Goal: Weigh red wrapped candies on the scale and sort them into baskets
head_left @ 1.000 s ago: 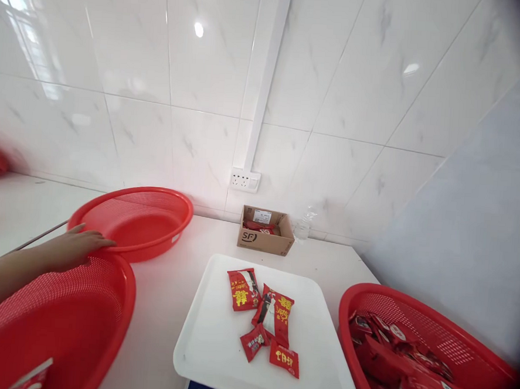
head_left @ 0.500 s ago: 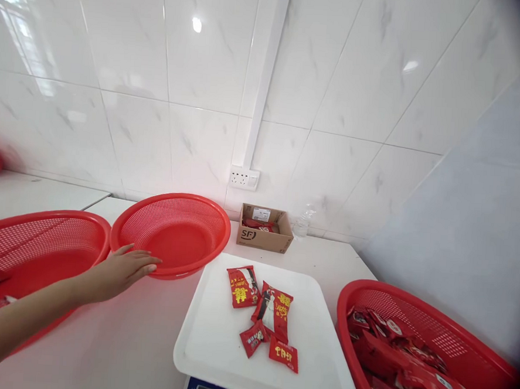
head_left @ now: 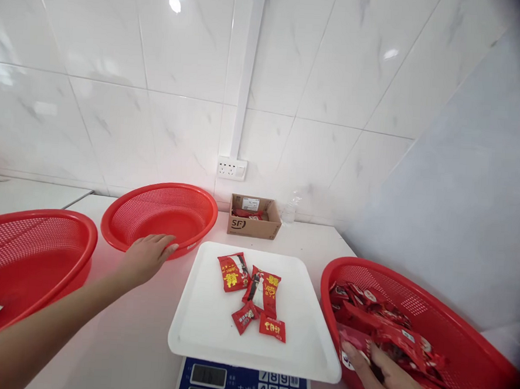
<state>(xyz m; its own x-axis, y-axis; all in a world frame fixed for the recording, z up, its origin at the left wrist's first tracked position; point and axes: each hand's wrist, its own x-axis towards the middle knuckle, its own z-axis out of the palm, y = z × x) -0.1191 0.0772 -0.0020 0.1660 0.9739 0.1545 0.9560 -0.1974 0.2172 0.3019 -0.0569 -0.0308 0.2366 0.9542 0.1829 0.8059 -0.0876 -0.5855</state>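
Observation:
My left hand [head_left: 147,259] is stretched out, palm down, fingers extended, at the front rim of the round red basket [head_left: 122,206]. Whether it touches the rim I cannot tell. Inside the near edge of the right red basket [head_left: 417,286], my right hand [head_left: 389,378] closes thumb and fingers on a red candy packet [head_left: 352,336], partly hidden by the hand. Between my hands, a white tray [head_left: 208,326] on a blue scale [head_left: 243,387] carries two larger red packets [head_left: 233,271] with gold print and two small red candies [head_left: 272,328].
Another red basket [head_left: 64,221] at the left holds a few packets. A cardboard box [head_left: 254,226] with red packets stands by the tiled wall, beside a clear plastic bottle [head_left: 290,211]. A power socket [head_left: 231,168] is on the wall above.
My right hand has come into view in the right basket, at the packets. My left hand has shifted slightly right along the basket rim. The view has tilted down, showing more of the scale.

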